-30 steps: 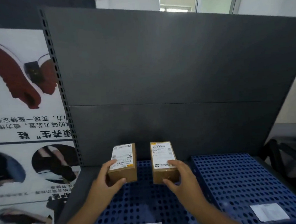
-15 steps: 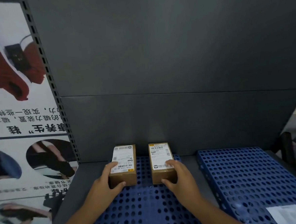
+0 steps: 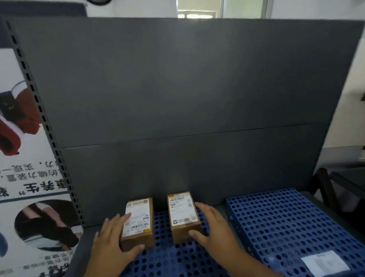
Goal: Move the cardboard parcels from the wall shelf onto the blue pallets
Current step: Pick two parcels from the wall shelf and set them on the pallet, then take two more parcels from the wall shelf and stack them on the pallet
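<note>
two small brown cardboard parcels are sitting side by side, apart, at the back of the near blue perforated plastic pallet [image 3: 169, 267]. the left hand [image 3: 111, 240] is gripping the left parcel [image 3: 138, 223]; the right hand [image 3: 211, 227] is gripping the right parcel [image 3: 183, 216]. the second blue perforated pallet [image 3: 280, 224], rightward, is lying mostly bare, carrying one white paper label [image 3: 325, 263] near its front edge.

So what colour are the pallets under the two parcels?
Blue, perforated with round holes, on both pallets, clearest in the head view.

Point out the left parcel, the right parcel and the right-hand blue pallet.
left parcel [image 3: 137, 221]: head view, on its white shipping label.
right parcel [image 3: 183, 209]: head view, on its top label.
right-hand blue pallet [image 3: 291, 223]: head view, on a bare stretch of its perforated top.
</note>
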A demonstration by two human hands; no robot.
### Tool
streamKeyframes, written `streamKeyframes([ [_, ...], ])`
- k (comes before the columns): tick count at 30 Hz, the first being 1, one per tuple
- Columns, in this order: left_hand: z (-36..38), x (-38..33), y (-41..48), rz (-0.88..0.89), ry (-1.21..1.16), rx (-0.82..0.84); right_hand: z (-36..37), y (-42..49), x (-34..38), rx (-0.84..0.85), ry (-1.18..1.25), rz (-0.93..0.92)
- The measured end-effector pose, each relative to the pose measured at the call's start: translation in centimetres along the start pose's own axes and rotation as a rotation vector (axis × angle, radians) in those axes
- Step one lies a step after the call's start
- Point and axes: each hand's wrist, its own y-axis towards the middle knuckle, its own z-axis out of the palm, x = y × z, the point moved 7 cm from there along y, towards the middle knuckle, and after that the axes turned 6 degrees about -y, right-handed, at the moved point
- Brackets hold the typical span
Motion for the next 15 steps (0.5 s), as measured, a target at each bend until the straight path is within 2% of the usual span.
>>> streamKeyframes([
  [4,-1.4,-5.0,0.3,0.08,-0.025,-0.006,-5.0,-1.8,0.8,-0.036,-0.004,0.029],
  [9,-1.7,-13.7,-0.3,0.276,-0.059,-0.04,-12.5,-6.1,1.0,-0.206,-0.041,-0.012],
  [15,0.5,-26.4,-2.9,0.553,-0.23,-0.015,-21.8,-13.4,-0.6,-0.394,-0.129,0.003],
])
